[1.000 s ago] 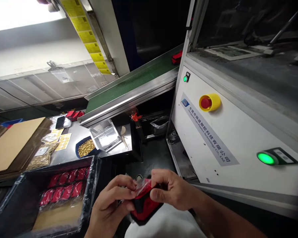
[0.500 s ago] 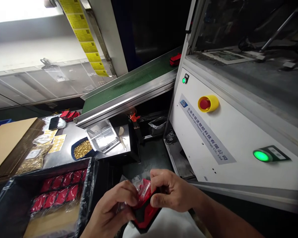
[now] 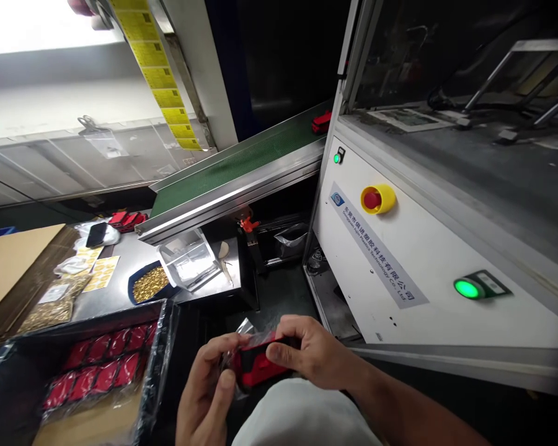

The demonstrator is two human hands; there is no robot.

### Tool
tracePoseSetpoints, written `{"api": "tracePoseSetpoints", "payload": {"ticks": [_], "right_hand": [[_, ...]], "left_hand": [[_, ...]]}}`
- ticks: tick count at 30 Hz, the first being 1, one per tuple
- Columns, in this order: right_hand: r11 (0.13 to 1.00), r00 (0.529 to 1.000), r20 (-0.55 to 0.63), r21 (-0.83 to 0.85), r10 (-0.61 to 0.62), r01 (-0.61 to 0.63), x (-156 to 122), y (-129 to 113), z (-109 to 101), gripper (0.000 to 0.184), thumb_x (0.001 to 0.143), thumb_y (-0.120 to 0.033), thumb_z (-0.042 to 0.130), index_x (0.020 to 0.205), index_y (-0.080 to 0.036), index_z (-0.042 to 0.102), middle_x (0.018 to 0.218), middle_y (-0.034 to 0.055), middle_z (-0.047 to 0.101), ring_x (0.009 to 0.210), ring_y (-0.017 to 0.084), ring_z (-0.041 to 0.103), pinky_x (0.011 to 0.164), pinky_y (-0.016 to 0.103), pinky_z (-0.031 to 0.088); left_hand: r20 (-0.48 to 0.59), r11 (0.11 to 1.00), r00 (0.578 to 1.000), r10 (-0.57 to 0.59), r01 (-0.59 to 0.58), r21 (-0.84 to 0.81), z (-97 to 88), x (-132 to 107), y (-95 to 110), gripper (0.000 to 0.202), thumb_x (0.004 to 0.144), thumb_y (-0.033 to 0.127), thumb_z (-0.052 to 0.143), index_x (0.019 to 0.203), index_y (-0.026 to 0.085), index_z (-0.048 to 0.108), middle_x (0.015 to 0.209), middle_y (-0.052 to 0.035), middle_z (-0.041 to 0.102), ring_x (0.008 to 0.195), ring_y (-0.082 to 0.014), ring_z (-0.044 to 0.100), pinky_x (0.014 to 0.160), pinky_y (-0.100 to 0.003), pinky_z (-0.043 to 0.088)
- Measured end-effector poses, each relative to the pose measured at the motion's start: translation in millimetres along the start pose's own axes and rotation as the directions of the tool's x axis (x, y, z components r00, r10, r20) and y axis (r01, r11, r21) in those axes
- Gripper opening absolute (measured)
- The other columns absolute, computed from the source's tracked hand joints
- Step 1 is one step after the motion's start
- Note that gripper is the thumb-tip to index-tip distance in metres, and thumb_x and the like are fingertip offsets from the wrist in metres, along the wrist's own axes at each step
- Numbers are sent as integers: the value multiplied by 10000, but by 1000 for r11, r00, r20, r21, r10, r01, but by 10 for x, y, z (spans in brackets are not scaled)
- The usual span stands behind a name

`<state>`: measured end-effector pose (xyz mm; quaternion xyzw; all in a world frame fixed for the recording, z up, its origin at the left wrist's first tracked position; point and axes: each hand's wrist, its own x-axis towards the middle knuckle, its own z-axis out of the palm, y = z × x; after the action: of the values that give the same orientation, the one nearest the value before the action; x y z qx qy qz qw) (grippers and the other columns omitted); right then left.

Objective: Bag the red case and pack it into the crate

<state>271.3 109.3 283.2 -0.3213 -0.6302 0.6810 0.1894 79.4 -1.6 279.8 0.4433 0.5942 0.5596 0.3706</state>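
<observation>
Both of my hands hold a red and black plastic part partly wrapped in a clear plastic bag, low in the middle of the view above my lap. My left hand grips its left end and the bag. My right hand closes over its top and right end, thumb on the front. To the left stands a black crate lined with clear film and filled with rows of bagged red parts.
A green conveyor belt slopes down from a white machine and carries one red part near its top. The steel table bears a blue tray of brass inserts, clear bags, yellow labels and cardboard.
The red and black part has turned from tilted upright to lying more level between my hands, and the bag has slid further over its left end. The view has shifted slightly right.
</observation>
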Motion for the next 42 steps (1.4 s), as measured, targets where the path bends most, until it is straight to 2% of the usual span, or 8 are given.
{"api": "tracePoseSetpoints", "payload": {"ticks": [7,13,19,24,28,31,36,42], "right_hand": [[975,991,-23,183,134,-127,20,184,108,588,833,-704,632,727,-134,531,634,-23,415,588,74,329,514,216,249],[962,987,-16,227,157,-150,55,285,128,636,841,-767,557,705,-151,468,601,-30,385,544,67,323,483,213,238],[964,988,-15,225,152,-145,100,313,87,619,854,-748,559,716,-149,480,601,-33,360,550,68,282,492,227,211],[982,992,-55,161,110,-100,121,312,50,588,850,-702,607,712,-141,502,642,-23,389,603,78,324,534,227,245],[994,992,-75,43,101,-97,91,220,8,522,842,-640,663,726,-139,573,668,-18,456,636,87,387,570,227,288],[996,995,-89,-76,32,-39,53,84,-33,430,824,-580,714,797,-157,642,795,-10,537,703,94,458,623,227,344],[989,991,42,-64,-129,131,18,-36,-120,719,553,-408,947,1175,-269,616,999,-19,594,788,110,523,698,223,436],[920,932,49,-147,-359,362,67,62,-97,588,645,-412,906,1144,-245,646,1247,74,503,1186,228,521,988,325,462]], "left_hand": [[-206,974,967,-148,178,137,409,-115,67,338,931,498,560,1201,310,636,1275,-35,630,1189,-219,576,1062,-316,407],[-158,960,980,-119,155,235,472,-82,-41,658,707,477,830,1282,323,549,1282,-49,566,1157,-269,587,1054,-400,437],[-120,974,973,-196,208,93,439,-16,67,414,879,505,637,1261,348,612,1345,-9,573,1217,-199,549,1062,-264,419],[7,932,942,-334,332,-146,243,40,-113,360,929,473,570,1240,318,665,1408,7,589,1369,-168,464,1107,-152,358],[116,990,992,-55,39,135,72,53,-265,531,854,501,678,1355,365,564,1390,-24,589,1287,-211,554,1082,-245,461],[176,900,974,145,-203,385,11,57,-269,643,770,369,803,1350,410,527,1314,-18,636,1219,-221,610,1060,-299,509],[-19,976,995,98,-93,195,52,-5,-156,499,765,334,808,1218,345,599,1211,-40,689,1111,-247,676,1032,-373,548],[-141,998,989,38,-46,-53,100,-106,-4,481,679,367,871,1115,311,678,1146,-61,705,1092,-289,680,1022,-410,551]]}}
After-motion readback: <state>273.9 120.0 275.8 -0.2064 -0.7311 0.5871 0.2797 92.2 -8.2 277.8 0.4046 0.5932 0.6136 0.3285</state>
